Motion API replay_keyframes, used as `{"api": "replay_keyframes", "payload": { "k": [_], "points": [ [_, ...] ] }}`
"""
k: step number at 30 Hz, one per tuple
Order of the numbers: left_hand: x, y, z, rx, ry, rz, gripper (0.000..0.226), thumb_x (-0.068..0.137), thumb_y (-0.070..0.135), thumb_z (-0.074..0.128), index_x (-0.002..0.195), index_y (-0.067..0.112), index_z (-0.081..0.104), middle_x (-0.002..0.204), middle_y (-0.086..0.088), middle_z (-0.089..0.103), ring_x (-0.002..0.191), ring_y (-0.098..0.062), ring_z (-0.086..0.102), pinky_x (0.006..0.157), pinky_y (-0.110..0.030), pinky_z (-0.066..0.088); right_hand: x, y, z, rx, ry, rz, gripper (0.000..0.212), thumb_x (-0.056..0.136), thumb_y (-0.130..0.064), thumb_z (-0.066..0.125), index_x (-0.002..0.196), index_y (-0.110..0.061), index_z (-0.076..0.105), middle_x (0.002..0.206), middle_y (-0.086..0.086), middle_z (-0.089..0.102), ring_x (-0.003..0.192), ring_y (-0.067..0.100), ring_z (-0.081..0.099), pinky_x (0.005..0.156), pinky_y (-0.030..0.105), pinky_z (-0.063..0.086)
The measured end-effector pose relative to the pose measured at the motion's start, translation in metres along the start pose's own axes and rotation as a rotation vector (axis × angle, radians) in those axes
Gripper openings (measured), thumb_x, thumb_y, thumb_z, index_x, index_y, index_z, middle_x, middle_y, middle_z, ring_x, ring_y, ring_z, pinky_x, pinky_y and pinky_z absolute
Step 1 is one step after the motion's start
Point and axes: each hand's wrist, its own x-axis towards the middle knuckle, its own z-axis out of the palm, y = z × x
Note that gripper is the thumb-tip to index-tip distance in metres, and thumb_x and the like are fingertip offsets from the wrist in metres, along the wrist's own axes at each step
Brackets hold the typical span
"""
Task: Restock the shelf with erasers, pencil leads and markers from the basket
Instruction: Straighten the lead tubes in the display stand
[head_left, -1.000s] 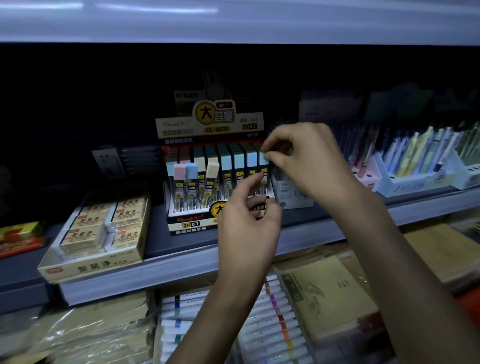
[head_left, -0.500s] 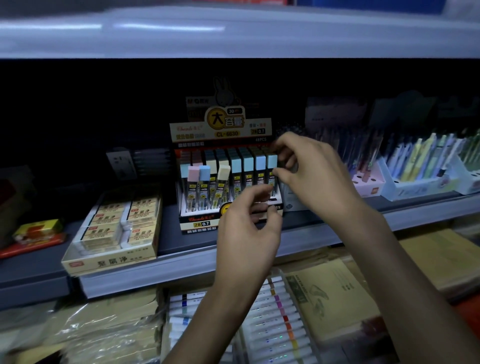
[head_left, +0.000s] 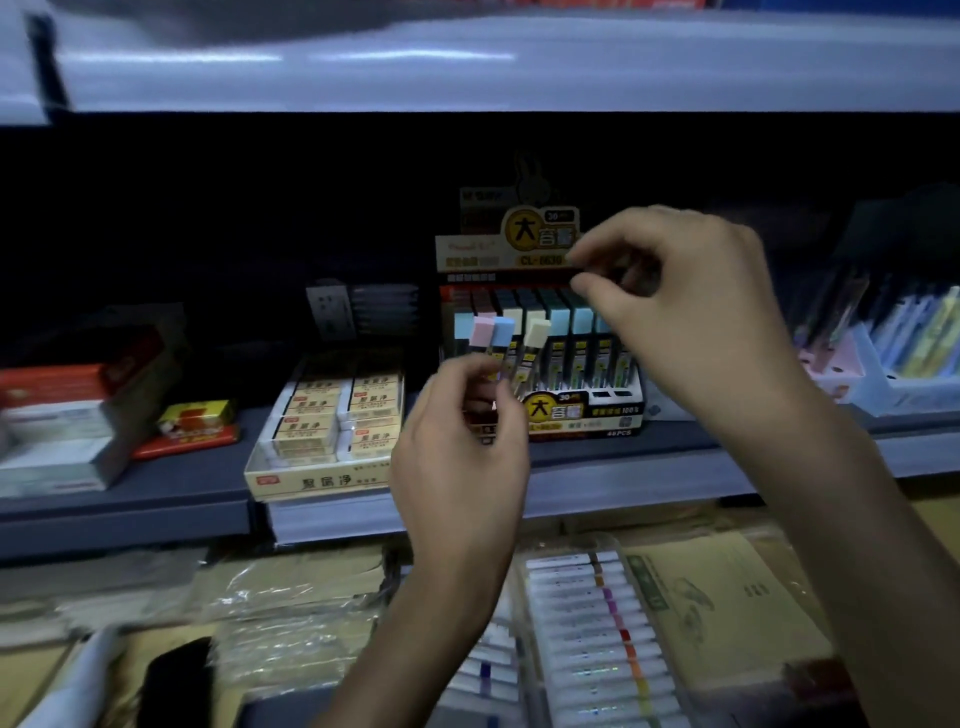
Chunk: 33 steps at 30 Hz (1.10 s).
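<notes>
Although the light is dim, one landmark is plain: the black-and-yellow cardboard display box (head_left: 582, 410) standing on the grey metal shelf (head_left: 197, 483). Slim pencil-lead tubes with pastel caps (head_left: 579, 332) stand in rows inside it. Three in the front row towards its left sit out of line, and the cream-capped one is tilted.

Your left hand (head_left: 457, 467) hangs just in front of the box's lower left corner, fingers curled, with the tips near those three tubes. Something dark shows under the fingers, but whether it is gripped cannot be told. Your right hand (head_left: 691, 312) is raised before the box's upper right, across its header card. Thumb and forefinger are drawn close as in a pinch, but whether a tube lies between them cannot be told.

Just left of the box sits a clear-fronted carton of cream wrapped erasers (head_left: 332, 415), and further left a red-and-yellow pack (head_left: 195, 423). Right of the box stand white trays of pens (head_left: 909, 364). Below the box, on the lower level, lies a clear case of white markers with coloured bands (head_left: 587, 639), beside a tan paper pad (head_left: 727, 592).
</notes>
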Motion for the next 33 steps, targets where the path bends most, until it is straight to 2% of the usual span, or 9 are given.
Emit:
{"api": "replay_keyframes", "payload": {
  "k": [3, 5, 8, 12, 15, 17, 20, 25, 33],
  "points": [
    [0.012, -0.005, -0.007, 0.041, 0.038, 0.001, 0.013, 0.098, 0.025, 0.066, 0.109, 0.032, 0.066, 0.095, 0.017, 0.069, 0.092, -0.001, 0.065, 0.076, -0.034, 0.056, -0.001, -0.014, 0.017, -0.024, -0.121, -0.064, 0.013, 0.09, -0.031, 0.076, 0.103, -0.034, 0.077, 0.093, -0.017, 0.068, 0.097, 0.006, 0.054, 0.083, 0.03, 0.05],
    [0.018, -0.01, -0.01, 0.055, 0.012, -0.024, 0.016, 0.097, 0.025, 0.067, 0.112, 0.032, 0.065, 0.098, 0.016, 0.068, 0.094, -0.002, 0.065, 0.079, -0.035, 0.056, 0.0, -0.017, 0.027, -0.062, -0.183, -0.106, 0.015, 0.091, -0.035, 0.075, 0.105, -0.033, 0.076, 0.1, -0.015, 0.067, 0.104, 0.01, 0.048, 0.086, 0.035, 0.049],
    [0.025, -0.017, -0.013, 0.096, 0.002, -0.053, 0.019, 0.096, 0.024, 0.068, 0.114, 0.031, 0.066, 0.099, 0.015, 0.069, 0.093, -0.001, 0.064, 0.079, -0.033, 0.057, 0.002, -0.018, 0.038, -0.121, -0.231, -0.141, 0.018, 0.089, -0.04, 0.075, 0.105, -0.032, 0.076, 0.101, -0.01, 0.063, 0.102, 0.014, 0.043, 0.082, 0.04, 0.048],
    [0.03, -0.023, -0.016, 0.108, -0.019, -0.075, 0.021, 0.096, 0.023, 0.069, 0.116, 0.028, 0.07, 0.098, 0.016, 0.071, 0.092, 0.0, 0.066, 0.08, -0.031, 0.058, 0.006, -0.016, 0.047, -0.156, -0.241, -0.143, 0.011, 0.092, -0.035, 0.073, 0.102, -0.033, 0.075, 0.095, -0.014, 0.059, 0.097, 0.011, 0.038, 0.077, 0.032, 0.038],
    [0.034, -0.026, -0.017, 0.083, -0.027, -0.1, 0.021, 0.096, 0.023, 0.07, 0.117, 0.027, 0.072, 0.095, 0.016, 0.072, 0.091, 0.0, 0.067, 0.082, -0.034, 0.059, 0.008, -0.018, 0.052, -0.109, -0.243, -0.107, 0.009, 0.092, -0.035, 0.073, 0.1, -0.036, 0.074, 0.097, -0.015, 0.065, 0.101, 0.009, 0.043, 0.079, 0.031, 0.04],
    [0.037, -0.026, -0.017, 0.081, -0.023, -0.105, 0.021, 0.096, 0.023, 0.071, 0.116, 0.027, 0.074, 0.095, 0.016, 0.073, 0.09, 0.0, 0.067, 0.082, -0.034, 0.059, 0.011, -0.02, 0.056, -0.069, -0.242, -0.081, 0.007, 0.09, -0.038, 0.074, 0.097, -0.036, 0.075, 0.096, -0.013, 0.07, 0.106, 0.011, 0.053, 0.087, 0.036, 0.05],
    [0.039, -0.027, -0.016, 0.093, -0.022, -0.132, 0.018, 0.095, 0.026, 0.072, 0.112, 0.029, 0.075, 0.091, 0.017, 0.074, 0.087, 0.001, 0.068, 0.08, -0.032, 0.059, 0.014, -0.025, 0.062, -0.047, -0.239, -0.057, 0.01, 0.087, -0.037, 0.076, 0.097, -0.036, 0.075, 0.097, -0.009, 0.071, 0.108, 0.015, 0.062, 0.09, 0.042, 0.055],
    [0.042, -0.029, -0.014, 0.133, -0.02, -0.155, 0.013, 0.095, 0.033, 0.072, 0.107, 0.031, 0.077, 0.088, 0.018, 0.074, 0.084, 0.0, 0.068, 0.075, -0.033, 0.059, 0.015, -0.03, 0.065, -0.129, -0.252, -0.067, 0.005, 0.088, -0.031, 0.077, 0.092, -0.034, 0.076, 0.093, -0.008, 0.072, 0.097, 0.016, 0.066, 0.083, 0.041, 0.057],
    [0.046, -0.031, -0.015, 0.161, -0.028, -0.165, 0.009, 0.093, 0.036, 0.074, 0.1, 0.031, 0.078, 0.082, 0.018, 0.074, 0.078, 0.003, 0.067, 0.072, -0.033, 0.059, 0.013, -0.03, 0.066, -0.108, -0.24, -0.057, 0.005, 0.088, -0.028, 0.077, 0.088, -0.033, 0.077, 0.092, -0.011, 0.073, 0.095, 0.013, 0.066, 0.083, 0.039, 0.057]
  ]
}}
